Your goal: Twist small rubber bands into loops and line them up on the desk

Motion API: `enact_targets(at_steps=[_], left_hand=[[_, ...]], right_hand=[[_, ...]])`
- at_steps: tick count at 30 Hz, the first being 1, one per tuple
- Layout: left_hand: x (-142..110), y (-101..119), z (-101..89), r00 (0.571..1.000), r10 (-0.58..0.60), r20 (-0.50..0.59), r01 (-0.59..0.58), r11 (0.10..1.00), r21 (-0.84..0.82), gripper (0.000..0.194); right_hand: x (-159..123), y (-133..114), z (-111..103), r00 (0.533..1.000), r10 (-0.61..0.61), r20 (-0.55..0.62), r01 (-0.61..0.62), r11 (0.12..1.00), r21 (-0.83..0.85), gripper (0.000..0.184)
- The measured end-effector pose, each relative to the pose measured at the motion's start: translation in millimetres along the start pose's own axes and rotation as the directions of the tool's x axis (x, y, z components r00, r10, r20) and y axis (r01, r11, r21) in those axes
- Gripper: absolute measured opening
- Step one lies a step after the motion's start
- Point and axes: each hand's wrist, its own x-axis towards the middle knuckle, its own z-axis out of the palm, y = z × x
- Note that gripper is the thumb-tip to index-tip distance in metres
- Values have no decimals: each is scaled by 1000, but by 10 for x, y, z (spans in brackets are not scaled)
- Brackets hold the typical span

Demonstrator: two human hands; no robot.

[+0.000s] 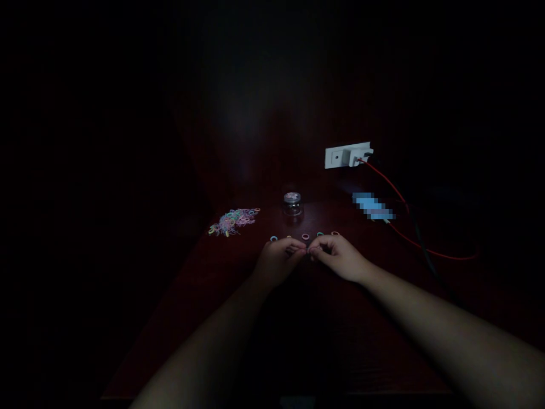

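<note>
My left hand [279, 258] and my right hand [340, 257] meet over the dark red table, fingertips almost touching. Both are closed in a pinch. Something tiny seems to be between the fingertips, too small and dark to name. Just beyond the hands lies a row of several small coloured hair ties, among them a blue hair tie [273, 238], a pink hair tie [305, 237], a green hair tie [320, 234] and an orange hair tie [335, 233]. The left fingers partly cover a yellowish one. A loose pile of pastel hair ties [233, 221] lies to the left.
A small clear jar [292, 205] with a lid stands behind the row. At the right is a blurred-out blue item [373, 206] with a red cable [426, 250] running from it. A white wall socket [336, 157] holds a plugged-in charger [354, 157]. The room is very dark.
</note>
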Motion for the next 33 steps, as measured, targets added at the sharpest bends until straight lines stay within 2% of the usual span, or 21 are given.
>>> enact_targets(at_steps=[3, 11, 19, 27, 33], left_hand=[[5, -19, 8, 999, -43, -10, 43, 999, -19, 11], [4, -15, 13, 997, -77, 19, 78, 994, -80, 15], [-3, 10, 10, 998, -59, 29, 61, 996, -67, 13], [-5, -42, 19, 997, -68, 41, 69, 997, -37, 15], [-10, -30, 0, 991, -102, 83, 101, 995, 7, 16]], right_hand=[[-4, 27, 3, 1000, -5, 3, 5, 1000, 7, 16], [-20, 1, 13, 991, -122, -60, 121, 992, -22, 13], [-11, 17, -6, 991, -118, -56, 112, 990, -90, 14], [-18, 38, -14, 994, -100, -53, 96, 993, -66, 14], [-14, 90, -8, 999, -42, 15, 43, 997, -62, 12]])
